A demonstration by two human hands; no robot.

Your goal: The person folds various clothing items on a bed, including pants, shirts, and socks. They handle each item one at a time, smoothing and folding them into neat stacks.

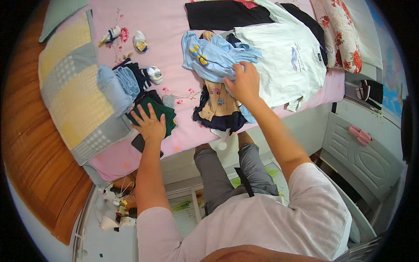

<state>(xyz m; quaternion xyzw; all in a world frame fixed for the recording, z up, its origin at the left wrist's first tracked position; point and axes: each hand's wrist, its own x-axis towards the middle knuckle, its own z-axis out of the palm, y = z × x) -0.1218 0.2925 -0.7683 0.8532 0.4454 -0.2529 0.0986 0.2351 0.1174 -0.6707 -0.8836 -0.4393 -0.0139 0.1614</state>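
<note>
My left hand [149, 126] lies with its fingers spread on a dark green folded garment [167, 113] at the bed's left part. Beside it are rolled light blue jeans [113, 88] and dark striped clothing [139, 73]. My right hand [244, 80] touches the edge of a crumpled light blue garment [216, 55] with a yellow print; whether the fingers pinch the cloth cannot be told. Below that garment lies a tan piece of clothing [217, 98] with car prints, over dark navy cloth [222, 122]. A pale printed T-shirt [278, 55] is spread flat to the right.
Balled socks [140, 42] lie on the pink floral bedsheet [170, 42]. A black garment [226, 14] is at the far side, floral pillows [350, 42] at the right. A dark phone [139, 143] rests near the front edge, by a checked pillow [78, 88]. Cables [122, 193] hang at lower left.
</note>
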